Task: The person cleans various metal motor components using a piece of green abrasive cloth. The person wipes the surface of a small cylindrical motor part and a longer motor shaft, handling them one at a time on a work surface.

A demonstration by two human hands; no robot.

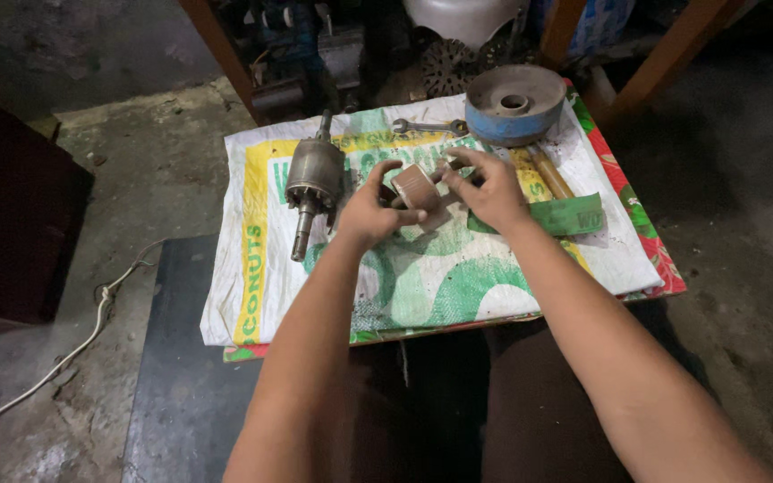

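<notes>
Both my hands hold a brown roll of abrasive tape (419,187) above a woven sack (422,277) spread on the floor. My left hand (367,213) grips the roll's left side. My right hand (488,186) pinches its right side and a loose end of the strip. A grey metal motor armature (312,179) with a shaft lies on the sack just left of my left hand.
A round blue and grey metal housing (514,105) sits at the sack's far right, a spanner (427,127) beside it. A wooden handle (548,172) and a green strip (567,216) lie right of my right hand. A white cable (73,344) runs over the concrete at left.
</notes>
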